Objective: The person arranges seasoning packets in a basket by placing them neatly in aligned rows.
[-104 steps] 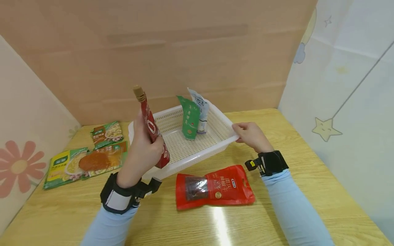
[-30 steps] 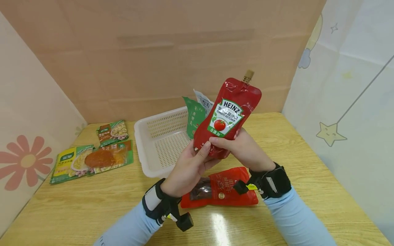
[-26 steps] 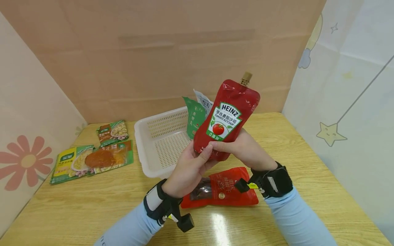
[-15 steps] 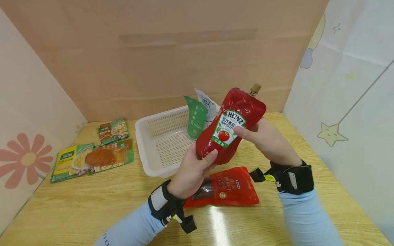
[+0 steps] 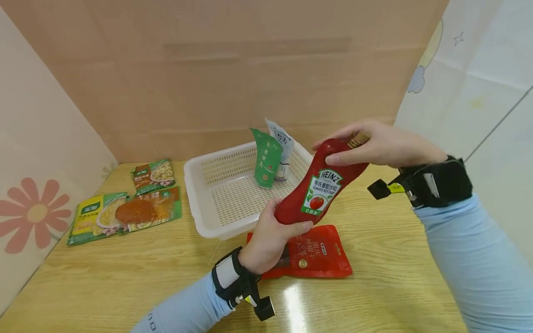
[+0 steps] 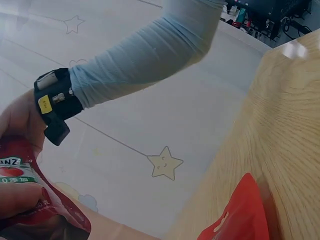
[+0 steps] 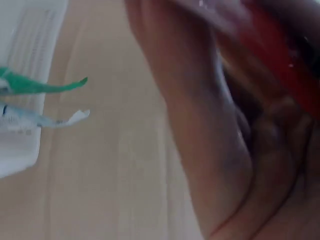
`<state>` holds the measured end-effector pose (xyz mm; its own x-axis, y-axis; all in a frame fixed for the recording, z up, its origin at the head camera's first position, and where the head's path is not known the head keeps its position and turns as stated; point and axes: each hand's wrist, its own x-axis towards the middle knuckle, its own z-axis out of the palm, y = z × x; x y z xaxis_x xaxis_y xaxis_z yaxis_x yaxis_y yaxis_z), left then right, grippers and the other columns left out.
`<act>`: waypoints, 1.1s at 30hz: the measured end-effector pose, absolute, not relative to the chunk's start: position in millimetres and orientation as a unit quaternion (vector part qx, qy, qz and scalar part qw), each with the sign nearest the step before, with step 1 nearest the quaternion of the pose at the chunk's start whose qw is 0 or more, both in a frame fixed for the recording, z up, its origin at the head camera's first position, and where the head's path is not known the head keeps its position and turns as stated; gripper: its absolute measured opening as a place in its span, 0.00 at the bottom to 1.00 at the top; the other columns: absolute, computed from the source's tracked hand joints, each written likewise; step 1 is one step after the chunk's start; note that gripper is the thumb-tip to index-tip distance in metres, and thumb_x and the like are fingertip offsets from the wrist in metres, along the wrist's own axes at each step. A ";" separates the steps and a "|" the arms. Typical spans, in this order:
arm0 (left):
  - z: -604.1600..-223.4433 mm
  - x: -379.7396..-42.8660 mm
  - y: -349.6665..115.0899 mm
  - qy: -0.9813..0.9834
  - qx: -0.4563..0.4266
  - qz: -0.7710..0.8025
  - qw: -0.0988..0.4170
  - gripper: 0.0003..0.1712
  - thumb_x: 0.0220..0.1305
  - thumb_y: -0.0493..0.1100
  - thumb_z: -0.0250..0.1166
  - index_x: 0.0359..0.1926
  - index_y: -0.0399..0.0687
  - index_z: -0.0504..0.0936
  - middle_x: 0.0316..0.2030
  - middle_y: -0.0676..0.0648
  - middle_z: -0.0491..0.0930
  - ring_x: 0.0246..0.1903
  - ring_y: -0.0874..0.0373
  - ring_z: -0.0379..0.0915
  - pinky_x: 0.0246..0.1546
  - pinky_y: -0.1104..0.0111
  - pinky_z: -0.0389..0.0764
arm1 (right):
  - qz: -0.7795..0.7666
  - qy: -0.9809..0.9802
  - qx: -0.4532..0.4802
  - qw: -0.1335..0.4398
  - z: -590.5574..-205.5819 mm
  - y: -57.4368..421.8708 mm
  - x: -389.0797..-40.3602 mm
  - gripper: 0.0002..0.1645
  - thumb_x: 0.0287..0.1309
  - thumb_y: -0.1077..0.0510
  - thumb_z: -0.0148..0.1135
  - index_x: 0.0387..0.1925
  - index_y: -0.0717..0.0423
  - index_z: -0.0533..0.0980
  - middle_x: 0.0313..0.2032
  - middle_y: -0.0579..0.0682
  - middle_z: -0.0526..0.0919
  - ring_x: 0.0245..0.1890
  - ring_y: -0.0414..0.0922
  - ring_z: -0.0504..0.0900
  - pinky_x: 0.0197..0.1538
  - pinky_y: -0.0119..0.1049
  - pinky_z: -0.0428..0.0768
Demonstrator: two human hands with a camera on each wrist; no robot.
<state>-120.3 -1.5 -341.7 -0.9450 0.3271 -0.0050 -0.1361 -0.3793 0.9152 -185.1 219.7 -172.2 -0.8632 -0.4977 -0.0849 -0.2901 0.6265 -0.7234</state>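
fingers gripping ketchup pouch, white basket, red packet

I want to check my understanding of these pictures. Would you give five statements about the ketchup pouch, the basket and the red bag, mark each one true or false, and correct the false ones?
1. The left hand and the right hand both hold the ketchup pouch. True.
2. A green packet stands inside the white basket. True.
3. The ketchup pouch lies inside that basket too. False: both hands hold it.
4. A red bag lies on the table. True.
5. The head view shows the whole red bag. False: the left hand hides part of it.
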 end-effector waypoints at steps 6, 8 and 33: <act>-338.0 -121.3 -1.2 0.534 0.114 0.828 0.127 0.32 0.61 0.32 0.69 0.61 0.46 0.62 0.59 0.43 0.73 0.58 0.47 0.69 0.53 0.59 0.78 | -0.291 0.894 -0.259 0.219 -148.9 202.2 -191.1 0.21 0.57 0.52 0.73 0.51 0.56 0.83 0.42 0.51 0.87 0.40 0.50 0.86 0.41 0.43 0.85; -335.9 -122.6 -1.5 0.537 0.126 0.823 0.133 0.34 0.62 0.32 0.69 0.63 0.47 0.61 0.60 0.44 0.72 0.59 0.47 0.69 0.54 0.58 0.78 | -0.278 0.894 -0.262 0.235 -143.6 197.0 -191.3 0.20 0.57 0.52 0.73 0.48 0.58 0.84 0.40 0.52 0.88 0.38 0.50 0.87 0.38 0.43 0.86; -286.8 -199.2 -196.1 0.885 0.031 0.463 -0.030 0.46 0.73 0.55 0.57 0.79 0.46 0.42 0.71 0.31 0.56 0.69 0.33 0.53 0.61 0.40 0.65 | -0.387 0.904 -0.123 0.133 -130.9 145.0 -235.6 0.37 0.65 0.57 0.65 0.67 0.66 0.58 0.55 0.63 0.74 0.50 0.58 0.81 0.37 0.45 0.86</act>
<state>-199.2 -196.1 -286.8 -0.9963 0.0271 0.0810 0.0820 0.5687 0.8185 -235.6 145.0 -130.9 -0.9341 -0.3256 -0.1463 -0.1190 0.6706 -0.7322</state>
